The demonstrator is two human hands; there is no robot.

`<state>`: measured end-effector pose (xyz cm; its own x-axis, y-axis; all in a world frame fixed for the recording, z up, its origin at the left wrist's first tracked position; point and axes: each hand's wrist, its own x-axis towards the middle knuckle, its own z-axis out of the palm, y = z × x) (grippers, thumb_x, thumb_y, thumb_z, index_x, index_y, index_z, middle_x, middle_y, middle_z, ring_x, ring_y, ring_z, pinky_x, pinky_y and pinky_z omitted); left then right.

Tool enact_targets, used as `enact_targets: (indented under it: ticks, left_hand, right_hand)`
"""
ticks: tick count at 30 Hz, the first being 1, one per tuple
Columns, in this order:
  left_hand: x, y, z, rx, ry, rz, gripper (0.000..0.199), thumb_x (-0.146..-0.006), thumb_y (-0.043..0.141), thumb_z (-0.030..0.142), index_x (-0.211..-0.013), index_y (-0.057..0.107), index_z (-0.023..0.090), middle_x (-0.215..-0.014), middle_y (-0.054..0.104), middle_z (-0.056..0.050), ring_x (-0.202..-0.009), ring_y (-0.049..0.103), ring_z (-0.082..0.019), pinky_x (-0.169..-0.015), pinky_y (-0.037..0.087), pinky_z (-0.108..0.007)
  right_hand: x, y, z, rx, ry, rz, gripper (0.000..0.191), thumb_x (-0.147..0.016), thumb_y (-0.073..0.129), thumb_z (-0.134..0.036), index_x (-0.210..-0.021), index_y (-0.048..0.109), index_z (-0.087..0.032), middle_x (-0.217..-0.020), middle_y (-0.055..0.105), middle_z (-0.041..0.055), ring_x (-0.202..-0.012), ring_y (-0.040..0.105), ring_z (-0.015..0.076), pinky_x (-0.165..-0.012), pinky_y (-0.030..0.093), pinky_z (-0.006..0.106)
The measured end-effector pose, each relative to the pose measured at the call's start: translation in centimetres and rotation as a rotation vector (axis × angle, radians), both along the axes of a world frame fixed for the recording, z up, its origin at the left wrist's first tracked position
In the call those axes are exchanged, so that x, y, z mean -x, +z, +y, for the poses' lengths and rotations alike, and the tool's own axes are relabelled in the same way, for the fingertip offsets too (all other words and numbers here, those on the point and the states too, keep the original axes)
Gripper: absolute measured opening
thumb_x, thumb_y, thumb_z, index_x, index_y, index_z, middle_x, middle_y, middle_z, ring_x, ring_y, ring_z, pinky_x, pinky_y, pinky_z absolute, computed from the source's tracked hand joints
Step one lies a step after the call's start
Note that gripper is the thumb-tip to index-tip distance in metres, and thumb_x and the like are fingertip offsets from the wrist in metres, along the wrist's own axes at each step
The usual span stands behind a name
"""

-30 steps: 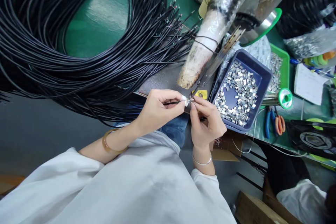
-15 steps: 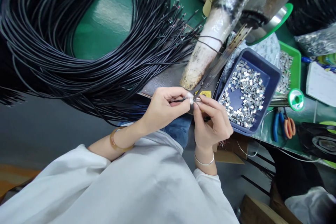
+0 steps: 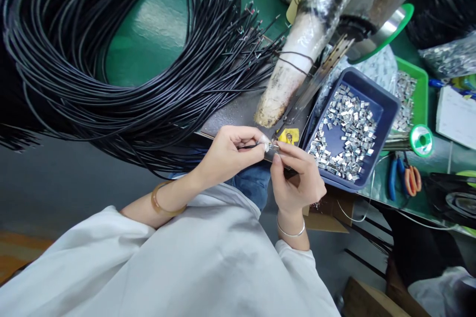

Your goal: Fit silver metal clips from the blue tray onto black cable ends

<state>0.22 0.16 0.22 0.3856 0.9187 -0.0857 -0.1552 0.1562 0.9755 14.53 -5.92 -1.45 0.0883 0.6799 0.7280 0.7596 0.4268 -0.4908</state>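
Filling the six o'clock side, a white garment [image 3: 204, 257] is seen nearest, taking the clock centre as the hands' meeting point. A tan bangle [image 3: 158, 200] is worn at the left wrist, a silver bracelet [image 3: 291, 234] at the right. By the left hand [image 3: 226, 153], a black cable [image 3: 246, 146] is pinched between thumb and forefinger; a white wrapping [image 3: 265, 141] is noted at the fingertips. At the cable's end, at clock centre, a small metal connector [image 3: 274, 147] is held out toward the right hand [image 3: 297, 173]. Its thumb and forefinger are bent around the far end; whether the piece is gripped there cannot be told.

A yellow piece [image 3: 290, 135] is located just beside, at two o'clock. A white-wrapped tube [image 3: 284, 72] is angled from twelve toward one. Looped black cables [image 3: 130, 94] are spread from nine to almost twelve. Toward three o'clock, loose metal parts [image 3: 357, 124] are contained in a dark blue tray [image 3: 392, 109]. Farther out, pliers [image 3: 392, 178] are placed past three, a solder spool [image 3: 421, 140] at three, and a green tray [image 3: 423, 89] at two.
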Motion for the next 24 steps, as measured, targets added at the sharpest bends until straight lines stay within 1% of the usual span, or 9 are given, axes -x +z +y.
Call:
enact_targets:
  ticks: [5,7,9,10,12,16,17,20,24]
  left_hand:
    - [1.0,-0.3,-0.6,-0.095,-0.225,0.11,0.012,-0.08,0.063,0.015,-0.069,0.066,0.013,-0.051,0.033,0.009,-0.049,0.025,-0.005,-0.046,0.021,-0.021]
    - [1.8,-0.7,-1.1,-0.236,-0.399,0.233,0.014,-0.083,0.063,0.013,-0.071,0.07,0.013,-0.05,0.036,0.009,-0.048,0.028,-0.005,-0.047,0.023,-0.022]
    - [2.6,-0.9,-1.4,-0.384,-0.497,0.341,0.012,-0.084,0.066,0.014,-0.076,0.075,0.014,-0.052,0.051,0.006,-0.049,0.041,-0.007,-0.05,0.032,-0.022]
    - [3.0,-1.0,-1.5,-0.435,-0.483,0.372,0.011,-0.085,0.067,0.016,-0.08,0.077,0.015,-0.058,0.061,0.004,-0.052,0.05,-0.008,-0.054,0.038,-0.022]
    - [3.8,-0.9,-1.3,-0.506,-0.31,0.395,0.009,-0.088,0.069,0.02,-0.086,0.078,0.017,-0.076,0.075,-0.002,-0.065,0.065,-0.012,-0.064,0.049,-0.023]
    - [5.7,-0.6,1.2,-0.723,0.345,0.641,0.011,-0.093,0.065,0.025,-0.094,0.075,0.02,-0.098,0.077,-0.005,-0.092,0.07,-0.02,-0.088,0.055,-0.034]
    - [6.1,-0.5,2.0,-0.755,0.421,0.767,0.013,-0.094,0.065,0.026,-0.1,0.075,0.02,-0.107,0.076,-0.008,-0.104,0.068,-0.024,-0.096,0.053,-0.04]
    - [6.8,-0.5,4.1,-0.793,0.406,1.03,0.021,-0.094,0.063,0.03,-0.111,0.072,0.02,-0.113,0.072,-0.011,-0.114,0.063,-0.031,-0.101,0.05,-0.046]
    - [7.5,-0.4,3.9,-0.776,0.308,1.146,0.032,-0.101,0.049,0.027,-0.122,0.071,0.018,-0.098,0.071,-0.011,-0.1,0.067,-0.029,-0.091,0.051,-0.042]
  right_hand:
    - [-0.4,0.0,0.1,-0.03,0.059,0.254,0.019,-0.09,0.067,-0.009,-0.103,0.064,-0.023,-0.096,0.079,0.0015,-0.085,0.079,0.0183,-0.073,0.068,0.034]
    - [-0.8,0.0,0.1,-0.072,0.046,0.29,0.015,-0.092,0.065,-0.013,-0.103,0.063,-0.023,-0.093,0.078,0.0006,-0.082,0.079,0.0187,-0.069,0.068,0.036]
    - [-1.2,0.0,0.1,-0.119,0.01,0.303,0.011,-0.093,0.064,-0.016,-0.102,0.063,-0.023,-0.089,0.077,-0.0003,-0.079,0.079,0.0187,-0.066,0.068,0.036]
    - [-1.4,0.0,0.0,-0.141,-0.01,0.31,0.011,-0.093,0.065,-0.017,-0.102,0.063,-0.023,-0.088,0.077,-0.0006,-0.078,0.079,0.0187,-0.065,0.067,0.036]
    - [-1.8,0.0,0.0,-0.175,-0.038,0.318,0.011,-0.093,0.066,-0.017,-0.102,0.063,-0.022,-0.088,0.078,-0.001,-0.076,0.079,0.0186,-0.063,0.067,0.036]
    - [-1.8,-0.1,0.0,-0.198,-0.046,0.328,0.01,-0.092,0.067,-0.016,-0.1,0.064,-0.021,-0.087,0.078,-0.0007,-0.075,0.078,0.018,-0.065,0.067,0.036]
    - [-1.8,-0.1,0.0,-0.202,-0.043,0.332,0.01,-0.091,0.067,-0.015,-0.099,0.064,-0.02,-0.086,0.078,-0.0007,-0.075,0.079,0.0179,-0.065,0.067,0.035]
    - [-1.7,-0.1,-0.3,-0.186,-0.046,0.329,0.009,-0.092,0.066,-0.016,-0.1,0.065,-0.021,-0.084,0.078,-0.0015,-0.071,0.078,0.0173,-0.06,0.066,0.032]
    - [-2.2,0.3,-1.4,-0.204,-0.156,0.202,0.006,-0.094,0.066,-0.025,-0.099,0.066,-0.022,-0.067,0.068,-0.0071,-0.042,0.06,0.008,-0.037,0.046,0.02]
